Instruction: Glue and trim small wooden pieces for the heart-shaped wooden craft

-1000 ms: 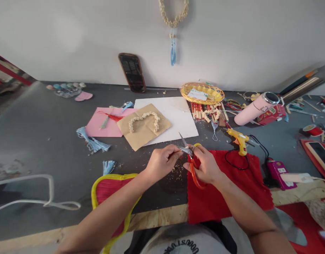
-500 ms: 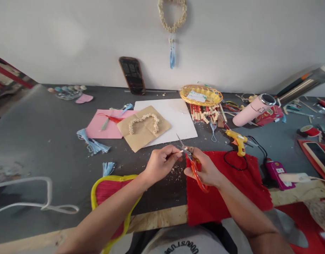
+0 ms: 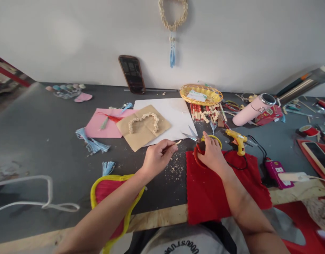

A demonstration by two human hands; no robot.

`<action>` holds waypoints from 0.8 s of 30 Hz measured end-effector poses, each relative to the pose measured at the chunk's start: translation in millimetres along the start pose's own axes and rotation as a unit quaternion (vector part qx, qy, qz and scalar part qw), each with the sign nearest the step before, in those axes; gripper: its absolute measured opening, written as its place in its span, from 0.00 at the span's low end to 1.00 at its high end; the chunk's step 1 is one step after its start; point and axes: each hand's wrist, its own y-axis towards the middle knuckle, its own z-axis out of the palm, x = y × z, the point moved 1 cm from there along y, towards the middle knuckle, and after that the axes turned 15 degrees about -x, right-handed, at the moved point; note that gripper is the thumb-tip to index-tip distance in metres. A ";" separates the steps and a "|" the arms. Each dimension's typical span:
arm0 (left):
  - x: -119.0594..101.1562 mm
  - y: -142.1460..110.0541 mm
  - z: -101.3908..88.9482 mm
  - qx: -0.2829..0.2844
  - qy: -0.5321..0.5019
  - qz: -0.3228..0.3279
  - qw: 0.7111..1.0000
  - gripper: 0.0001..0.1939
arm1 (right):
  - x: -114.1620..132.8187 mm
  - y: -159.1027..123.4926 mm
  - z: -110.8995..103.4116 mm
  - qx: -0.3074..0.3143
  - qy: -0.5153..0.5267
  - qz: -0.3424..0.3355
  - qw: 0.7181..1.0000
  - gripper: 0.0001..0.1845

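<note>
My left hand [image 3: 157,158] is closed in a pinch on a thin wooden stick [image 3: 176,143] above the dark table. My right hand [image 3: 211,154] rests on the scissors [image 3: 198,141], which lie at the far edge of the red cloth [image 3: 218,187] with blades open and pointing left. Its fingers are through or over the yellow and orange handles. Wood shavings [image 3: 175,169] lie between the two hands. A tan paper with a heart of small wooden pieces [image 3: 143,122] lies just beyond the left hand.
A yellow glue gun [image 3: 239,139] with black cord lies right of the scissors. Behind are a white sheet [image 3: 175,116], a yellow basket [image 3: 201,94], a bundle of sticks [image 3: 202,113], a pink tube [image 3: 251,110]. Pink paper [image 3: 104,123] and blue tassels [image 3: 90,141] lie left.
My right hand moved the scissors away from the stick, to the right and down onto the table by the red cloth. The left hand kept its pinch on the stick.
</note>
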 end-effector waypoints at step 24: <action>2.4 -11.9 13.3 -0.026 0.108 0.302 0.947 0.06 | 36.1 -14.3 -12.4 0.125 0.540 0.205 0.807 0.16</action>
